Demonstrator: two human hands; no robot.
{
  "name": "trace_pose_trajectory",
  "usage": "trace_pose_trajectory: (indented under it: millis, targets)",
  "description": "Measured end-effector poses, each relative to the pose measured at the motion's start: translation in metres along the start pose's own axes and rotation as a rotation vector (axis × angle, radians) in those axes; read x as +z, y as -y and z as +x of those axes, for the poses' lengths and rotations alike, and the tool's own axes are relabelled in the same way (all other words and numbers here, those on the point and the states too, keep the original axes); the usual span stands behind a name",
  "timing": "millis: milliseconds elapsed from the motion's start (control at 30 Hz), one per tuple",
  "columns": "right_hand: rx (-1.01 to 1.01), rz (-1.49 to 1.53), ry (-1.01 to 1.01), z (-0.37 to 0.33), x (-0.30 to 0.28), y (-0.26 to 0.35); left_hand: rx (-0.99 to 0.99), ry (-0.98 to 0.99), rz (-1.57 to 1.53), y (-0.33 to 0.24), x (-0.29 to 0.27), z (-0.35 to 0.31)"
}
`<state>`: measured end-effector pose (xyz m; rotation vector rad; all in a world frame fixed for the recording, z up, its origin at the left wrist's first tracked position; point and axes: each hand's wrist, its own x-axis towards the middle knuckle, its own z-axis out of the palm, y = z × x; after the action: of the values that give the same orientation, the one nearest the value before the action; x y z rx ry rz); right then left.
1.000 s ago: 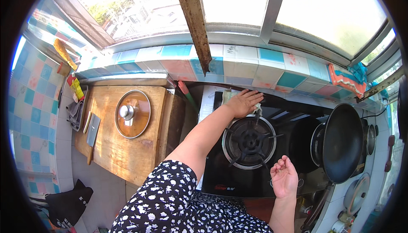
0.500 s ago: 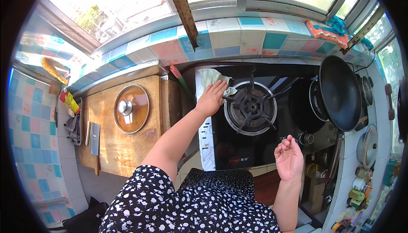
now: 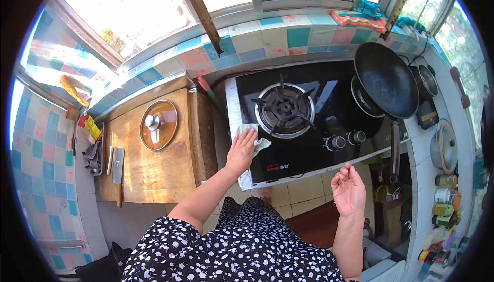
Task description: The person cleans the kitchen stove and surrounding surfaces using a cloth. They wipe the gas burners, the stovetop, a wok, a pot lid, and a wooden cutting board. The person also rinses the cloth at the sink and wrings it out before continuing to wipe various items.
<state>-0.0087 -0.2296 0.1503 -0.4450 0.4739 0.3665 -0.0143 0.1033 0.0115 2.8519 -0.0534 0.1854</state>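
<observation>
- Pale green cleaning cloth (image 3: 256,139): one, lying on the front left corner of the black glass gas stove (image 3: 309,122), just left of the one bare round burner grate (image 3: 284,110).
- Left hand (image 3: 242,151): pressed palm-down on the cloth, fingers (image 3: 249,137) stretched flat and close together, gripping nothing, only covering the cloth.
- Right hand (image 3: 348,189): held in the air in front of the stove, off its front edge and apart from it, palm up, fingers loosely curled and half open, empty.
- Two round metal control knobs (image 3: 346,139) sit side by side at the stove's front, right of the cloth.
- One large black wok (image 3: 386,79) rests on the right side of the stove, its handle pointing toward the person.
- One thick wooden chopping board (image 3: 154,164) lies on the bench left of the stove; on it sit one glass pot lid with a metal knob (image 3: 158,124) and one steel cleaver (image 3: 118,166).
</observation>
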Motion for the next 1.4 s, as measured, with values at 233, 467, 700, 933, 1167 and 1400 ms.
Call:
trace_pose_trajectory:
  millis: [233, 467, 700, 933, 1167, 1400]
  targets:
    - [-0.104, 0.181, -0.055, -0.111, -0.11, 0.032, 0.128, 0.063, -0.199, -0.113, 0.036, -0.026]
    - [-0.377, 0.321, -0.089, -0.279, -0.226, 0.045, -0.208, 0.981, -1.618, -0.315, 0.05, -0.083]
    - [-0.762, 0.572, -0.389, -0.455, -0.364, -0.028, -0.277, 1.563, -1.576, -0.475, 0.019, -0.17]
    - [-1.038, 0.831, -1.047, -0.562, -0.498, -0.158, -0.14, 1.776, -1.325, -0.543, 0.026, -0.229]
    - [-0.875, 0.711, -1.543, -0.619, -0.611, -0.191, -0.156, 1.812, -1.31, -0.555, 0.035, -0.228]
    - [-0.915, 0.474, -1.499, -0.629, -0.66, -0.189, -0.211, 1.659, -1.353, -0.541, 0.025, -0.214]
